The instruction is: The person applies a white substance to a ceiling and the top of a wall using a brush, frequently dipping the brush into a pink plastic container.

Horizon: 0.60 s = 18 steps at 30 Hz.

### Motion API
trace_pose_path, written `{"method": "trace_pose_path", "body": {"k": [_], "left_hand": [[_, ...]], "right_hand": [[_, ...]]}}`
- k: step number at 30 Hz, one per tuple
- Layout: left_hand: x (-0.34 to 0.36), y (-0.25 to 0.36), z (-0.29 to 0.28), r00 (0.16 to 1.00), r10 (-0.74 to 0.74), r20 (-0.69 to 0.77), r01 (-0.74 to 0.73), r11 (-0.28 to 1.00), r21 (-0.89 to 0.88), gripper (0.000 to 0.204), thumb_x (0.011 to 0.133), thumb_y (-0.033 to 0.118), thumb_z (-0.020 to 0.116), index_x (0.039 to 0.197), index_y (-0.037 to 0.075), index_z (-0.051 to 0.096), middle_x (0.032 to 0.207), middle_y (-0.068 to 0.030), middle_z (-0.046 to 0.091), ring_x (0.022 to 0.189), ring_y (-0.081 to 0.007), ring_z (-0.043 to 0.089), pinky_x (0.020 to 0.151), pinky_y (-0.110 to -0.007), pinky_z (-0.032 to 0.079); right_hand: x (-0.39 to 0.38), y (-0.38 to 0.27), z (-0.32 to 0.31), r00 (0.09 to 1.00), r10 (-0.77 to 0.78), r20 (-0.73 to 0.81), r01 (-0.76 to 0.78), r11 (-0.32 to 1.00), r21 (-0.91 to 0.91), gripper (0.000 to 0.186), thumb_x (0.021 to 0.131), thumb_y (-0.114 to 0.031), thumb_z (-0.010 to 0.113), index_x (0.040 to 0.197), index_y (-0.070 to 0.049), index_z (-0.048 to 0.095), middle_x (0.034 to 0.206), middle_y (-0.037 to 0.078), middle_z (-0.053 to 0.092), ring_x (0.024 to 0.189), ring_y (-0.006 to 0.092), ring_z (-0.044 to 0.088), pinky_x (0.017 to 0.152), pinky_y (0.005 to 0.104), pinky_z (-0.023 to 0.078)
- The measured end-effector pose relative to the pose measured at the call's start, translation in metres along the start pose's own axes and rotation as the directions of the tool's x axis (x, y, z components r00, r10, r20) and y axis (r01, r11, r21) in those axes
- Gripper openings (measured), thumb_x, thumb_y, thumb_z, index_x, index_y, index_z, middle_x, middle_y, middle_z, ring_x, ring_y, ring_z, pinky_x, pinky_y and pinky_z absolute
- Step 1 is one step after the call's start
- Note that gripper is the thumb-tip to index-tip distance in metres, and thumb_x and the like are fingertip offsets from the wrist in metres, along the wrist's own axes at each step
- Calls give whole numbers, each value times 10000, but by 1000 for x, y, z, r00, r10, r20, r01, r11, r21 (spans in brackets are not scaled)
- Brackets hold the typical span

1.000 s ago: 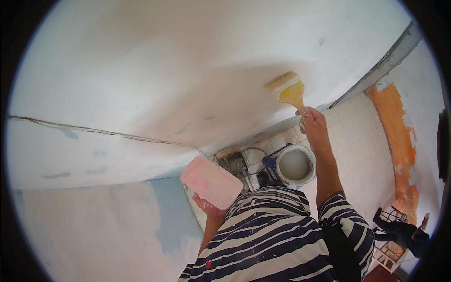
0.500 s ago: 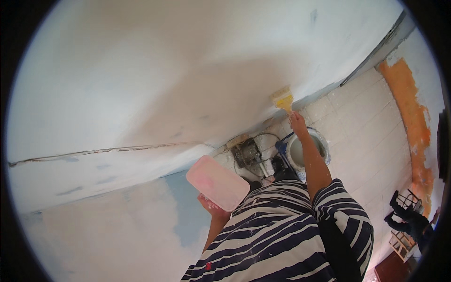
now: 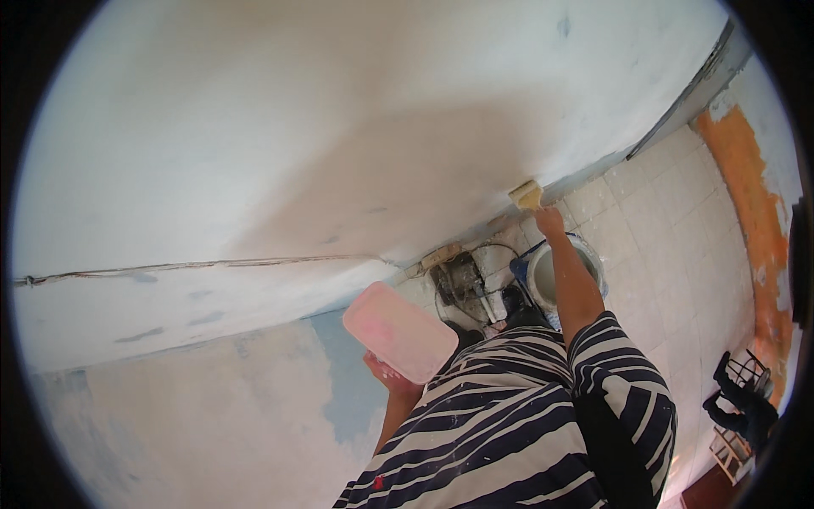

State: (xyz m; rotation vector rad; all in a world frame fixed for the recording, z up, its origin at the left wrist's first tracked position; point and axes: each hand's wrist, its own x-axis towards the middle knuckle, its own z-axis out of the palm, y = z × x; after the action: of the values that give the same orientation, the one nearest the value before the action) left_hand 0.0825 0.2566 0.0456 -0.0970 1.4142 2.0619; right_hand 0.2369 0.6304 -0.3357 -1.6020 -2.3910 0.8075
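Note:
A wide flat paintbrush (image 3: 528,195) with a yellowish handle is in my right hand (image 3: 550,222), whose fingers are wrapped round the handle. Its bristles are at the lower part of the white wall (image 3: 424,161); I cannot tell if they press on it. From below, my left hand (image 3: 386,371) grips a shallow pink plastic tub (image 3: 400,332), held in front of my striped shirt. Pale pinkish stuff coats the tub's inside, and pale smears mark the left hand. The tub hides most of that hand's fingers.
Below my right forearm stands a round bucket (image 3: 596,261) with a pale inside. Dark gear with a hose (image 3: 458,278) lies on the tiled floor (image 3: 670,254) by the wall. At far right are a dark-clothed person (image 3: 750,416) and wooden chairs (image 3: 727,450). An orange band (image 3: 739,170) crosses another wall.
My right hand has brought the brush lower and slightly right along the wall, and the brush has turned. The tub stays in my left hand. The whole view has shifted slightly.

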Motion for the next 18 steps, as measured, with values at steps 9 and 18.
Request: {"method": "trace_pose_path", "body": {"k": [9,18], "left_hand": [[1,2,-4,929,39,369,147,876,-460,357,988,390,354,1033,103,562,902,-5,621,833,-162,617,722,-355,519],[38,-28,-14,481,300,824,540,640,-548,423,994,348,316,1233,71,527,1137,-72,615,1064,-254,602,893,-429,508]], "right_hand": [[-49,-96,-150,984,178,7,-126,665,736,280,914,-238,582,784,-11,680,591,31,545,519,124,490,487,297,375],[-126,-191,-329,997,-61,-56,70,261,963,269,1014,-249,506,967,-21,642,583,-70,381,515,26,334,479,210,291]]}}
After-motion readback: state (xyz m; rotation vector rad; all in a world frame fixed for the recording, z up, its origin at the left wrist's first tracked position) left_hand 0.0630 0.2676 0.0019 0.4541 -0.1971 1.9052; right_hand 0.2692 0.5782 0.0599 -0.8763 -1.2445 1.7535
